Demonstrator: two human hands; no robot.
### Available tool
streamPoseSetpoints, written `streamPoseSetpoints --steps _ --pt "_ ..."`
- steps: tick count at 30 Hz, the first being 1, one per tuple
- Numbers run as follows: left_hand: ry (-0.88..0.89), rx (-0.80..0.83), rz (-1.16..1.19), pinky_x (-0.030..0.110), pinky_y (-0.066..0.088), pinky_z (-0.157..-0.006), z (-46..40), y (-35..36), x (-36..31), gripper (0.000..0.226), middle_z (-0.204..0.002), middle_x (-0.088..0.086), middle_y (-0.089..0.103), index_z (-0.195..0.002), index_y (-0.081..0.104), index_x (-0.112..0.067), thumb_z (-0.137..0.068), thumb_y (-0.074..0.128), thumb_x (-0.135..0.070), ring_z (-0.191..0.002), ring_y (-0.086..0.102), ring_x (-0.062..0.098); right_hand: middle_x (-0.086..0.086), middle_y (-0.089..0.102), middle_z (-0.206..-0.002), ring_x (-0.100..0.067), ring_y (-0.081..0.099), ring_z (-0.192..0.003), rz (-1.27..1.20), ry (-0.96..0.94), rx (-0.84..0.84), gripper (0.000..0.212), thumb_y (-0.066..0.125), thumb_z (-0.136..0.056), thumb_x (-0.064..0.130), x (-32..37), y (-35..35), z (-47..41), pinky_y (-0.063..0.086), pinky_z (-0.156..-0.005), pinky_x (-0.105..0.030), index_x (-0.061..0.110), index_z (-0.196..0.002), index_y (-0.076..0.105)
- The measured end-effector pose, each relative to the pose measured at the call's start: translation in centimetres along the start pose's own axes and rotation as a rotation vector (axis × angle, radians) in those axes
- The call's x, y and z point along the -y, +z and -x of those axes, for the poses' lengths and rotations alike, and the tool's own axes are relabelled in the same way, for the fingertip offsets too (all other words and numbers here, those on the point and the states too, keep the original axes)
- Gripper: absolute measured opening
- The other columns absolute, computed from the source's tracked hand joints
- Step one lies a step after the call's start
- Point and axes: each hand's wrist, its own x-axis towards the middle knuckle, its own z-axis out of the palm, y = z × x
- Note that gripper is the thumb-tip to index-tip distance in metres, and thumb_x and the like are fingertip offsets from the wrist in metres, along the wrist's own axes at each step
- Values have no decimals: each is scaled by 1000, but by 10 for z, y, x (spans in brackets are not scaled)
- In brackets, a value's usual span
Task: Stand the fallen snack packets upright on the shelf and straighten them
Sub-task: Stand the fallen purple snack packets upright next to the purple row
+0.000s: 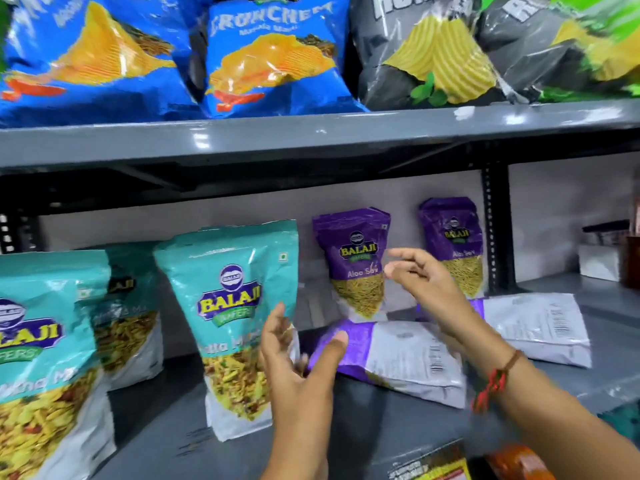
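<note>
A grey metal shelf (398, 420) holds snack packets. 3 teal packets stand upright at the left: 1 at the front edge (45, 358), 1 behind it (128, 317), and 1 in the middle (232, 306). 2 purple packets stand against the back wall, 1 left (353, 258) and 1 right (453, 237). 2 more purple packets lie flat, printed backs up: the near 1 (398, 358) in front of the left standing packet, the far 1 (533, 323) to its right.

The left hand (298, 362) is open, its fingers beside the lower right edge of the middle teal packet and its thumb over the purple end of the near fallen packet; its grip holds nothing. The right hand (422, 275) hovers above the fallen packets, fingers loosely spread, its grip empty too. A red thread (491, 382) circles the right wrist.

On the shelf above stand 2 blue chip bags (270, 57) and grey chip bags (422, 53).
</note>
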Motion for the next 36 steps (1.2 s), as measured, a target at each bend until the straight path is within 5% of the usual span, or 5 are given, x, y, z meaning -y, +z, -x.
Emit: streamPoseSetpoints --steps 7,15,19,25,36 --pt "-588 81 165 38 42 -94 5 59 68 83 -126 21 66 -121 67 -2 -43 86 -23 -116 61 31 -13 44 -152 -23 41 -140 718 358 620 41 37 -104 33 -90 -67 -55 24 -119 -28 10 -135 53" --pt "-619 29 204 55 45 -103 3 103 92 40 -132 36 60 -132 56 11 -94 57 -3 -117 61 43 10 76 -109 -5 70 -94 574 423 891 43 57 -84 62 -104 -65 -76 53 -89 -20 28 -101 77" --pt "-546 -41 201 58 41 -110 -8 120 82 36 -129 35 63 -130 58 9 -99 41 1 -123 59 46 8 70 -78 -5 63 -67 343 371 818 32 63 -86 53 -94 -69 -69 46 -56 -16 24 -78 72" --pt "-157 35 75 31 61 -68 -48 126 51 28 -94 2 82 -118 64 -17 -102 43 -5 -81 78 16 1 77 -106 -19 71 -102 -34 1 380 22 66 -90 32 -68 -76 -63 52 -87 -29 23 -110 69" --pt "-86 226 -80 38 50 -98 -67 84 117 27 -116 7 77 -116 67 -14 -100 48 -5 -106 69 19 20 71 -111 -5 69 -107 73 -98 259 34 68 -90 13 -115 -71 -9 55 -96 -31 28 -118 55"
